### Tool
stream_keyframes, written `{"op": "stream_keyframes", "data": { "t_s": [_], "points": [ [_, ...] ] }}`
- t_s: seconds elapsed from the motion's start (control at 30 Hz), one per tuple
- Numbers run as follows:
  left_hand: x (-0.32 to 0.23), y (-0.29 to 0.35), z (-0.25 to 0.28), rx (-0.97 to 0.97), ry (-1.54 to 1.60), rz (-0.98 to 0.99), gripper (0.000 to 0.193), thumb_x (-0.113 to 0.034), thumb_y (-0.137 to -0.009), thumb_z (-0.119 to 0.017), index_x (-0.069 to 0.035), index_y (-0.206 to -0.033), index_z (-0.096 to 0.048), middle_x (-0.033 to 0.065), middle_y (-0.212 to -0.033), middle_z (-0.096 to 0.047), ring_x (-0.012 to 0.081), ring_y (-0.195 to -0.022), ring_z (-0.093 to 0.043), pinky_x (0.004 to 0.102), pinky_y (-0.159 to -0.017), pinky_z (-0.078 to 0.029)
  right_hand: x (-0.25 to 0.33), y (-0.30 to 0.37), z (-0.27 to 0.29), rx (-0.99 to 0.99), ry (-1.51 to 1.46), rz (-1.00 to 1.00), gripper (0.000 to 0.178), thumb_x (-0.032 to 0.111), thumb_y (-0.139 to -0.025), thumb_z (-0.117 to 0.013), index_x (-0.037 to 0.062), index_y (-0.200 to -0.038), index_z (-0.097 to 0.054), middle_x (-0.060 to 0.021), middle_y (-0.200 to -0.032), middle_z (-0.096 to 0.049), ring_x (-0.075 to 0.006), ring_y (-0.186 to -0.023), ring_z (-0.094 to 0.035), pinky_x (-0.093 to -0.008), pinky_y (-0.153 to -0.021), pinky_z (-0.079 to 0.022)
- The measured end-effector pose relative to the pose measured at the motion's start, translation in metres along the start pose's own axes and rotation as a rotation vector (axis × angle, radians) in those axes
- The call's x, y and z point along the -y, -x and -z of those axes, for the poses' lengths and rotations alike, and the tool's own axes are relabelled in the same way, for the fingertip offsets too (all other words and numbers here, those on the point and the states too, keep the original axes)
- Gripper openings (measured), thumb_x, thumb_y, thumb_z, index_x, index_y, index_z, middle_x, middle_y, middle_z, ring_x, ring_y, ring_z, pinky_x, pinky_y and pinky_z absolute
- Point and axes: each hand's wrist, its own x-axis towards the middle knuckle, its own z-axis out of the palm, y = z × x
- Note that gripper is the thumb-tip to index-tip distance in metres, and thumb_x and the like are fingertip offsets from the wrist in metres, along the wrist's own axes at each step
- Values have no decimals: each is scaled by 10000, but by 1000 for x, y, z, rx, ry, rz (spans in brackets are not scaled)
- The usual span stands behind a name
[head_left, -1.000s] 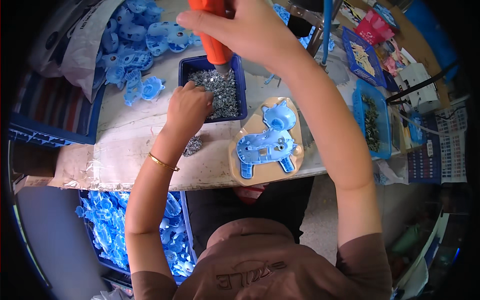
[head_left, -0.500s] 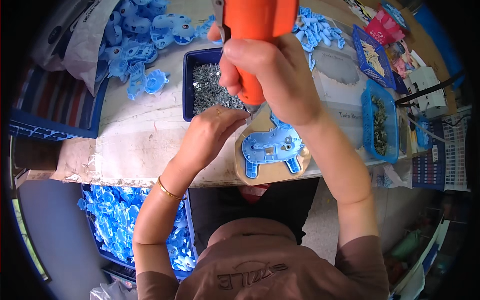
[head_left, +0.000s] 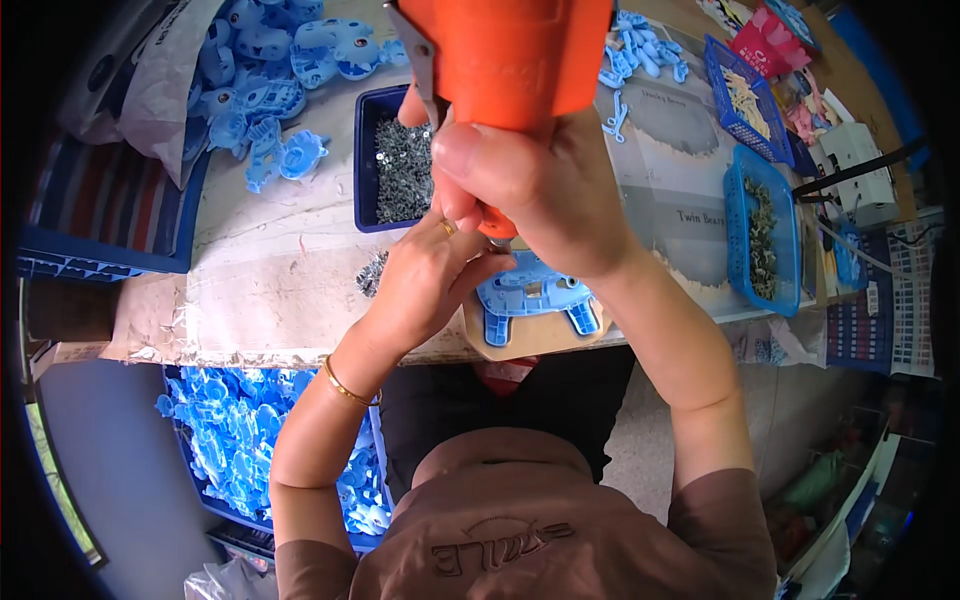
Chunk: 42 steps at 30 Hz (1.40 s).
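Note:
My right hand [head_left: 540, 190] is wrapped round an orange power screwdriver [head_left: 510, 60], held upright with its tip down. My left hand [head_left: 440, 265] has its thumb and fingers pinched together at the driver's tip; whatever they hold is too small and hidden to make out. Just below and beyond the fingertips lies a light-blue plastic toy shell [head_left: 535, 295], hollow side up, two legs toward me. It sits in a tan holding board [head_left: 500, 345] at the table's front edge. My hands cover the shell's far part.
Beyond my left hand stands a dark-blue bin [head_left: 362, 160] of small screws, with a loose screw pile [head_left: 372, 275] by my wrist. Blue toy parts [head_left: 260, 110] heap at the far left. Baskets [head_left: 735, 230] line the right. A crate of blue parts [head_left: 235, 430] stands below the table.
The screwdriver and both hands have come nearer to me, and the tip now sits over the blue shell's far side. More of the shell is covered. The loose screw pile has come into view.

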Motion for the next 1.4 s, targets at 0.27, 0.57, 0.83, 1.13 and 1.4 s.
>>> {"op": "stream_keyframes", "data": {
  "t_s": [0.27, 0.57, 0.83, 1.13, 1.4],
  "points": [
    [-13, 7, 1, 102, -167, 33, 516, -352, -705, -825, -32, -1062, -635, 131, -1066, -609, 338, -1007, -564, 435, -843, -479, -20, 17, 9, -24, 132, 24, 247, 126, -833, -671, -10, -1020, -585, -21, -649, -578, -66, -520, -534, -218, -472, -424],
    [-13, 14, -9, 147, -216, 67, 621, -451, -674, -828, 0, -1053, -631, 135, -1068, -601, 333, -1048, -552, 437, -879, -466, -36, 27, 11, -51, -1, -154, 224, 131, -840, -693, 18, -998, -581, -18, -647, -567, -62, -519, -521, -213, -455, -403],
    [-10, 16, -15, 122, -180, 78, 623, -420, -701, -822, 6, -1114, -634, 154, -1085, -632, 370, -1108, -560, 456, -935, -471, -54, 35, 8, -103, 106, 16, 186, 26, -834, -685, 3, -998, -600, -13, -719, -606, -67, -570, -554, -229, -521, -475],
    [-12, 14, -15, 147, -148, 127, 675, -418, -713, -823, -21, -1213, -602, 170, -1185, -615, 381, -1138, -549, 460, -958, -460, -45, 37, 15, -42, 49, -139, 268, 123, -835, -746, 3, -1036, -616, -21, -777, -634, -64, -643, -582, -233, -571, -485],
    [-22, 22, 5, 121, -220, 151, 550, -366, -770, -803, -18, -1151, -614, 151, -1148, -618, 362, -1065, -558, 444, -905, -466, 42, 3, 14, 121, 640, 129, 312, 236, -930, -690, 27, -1155, -634, -29, -932, -643, -125, -837, -607, -284, -756, -496]
  ]
}}
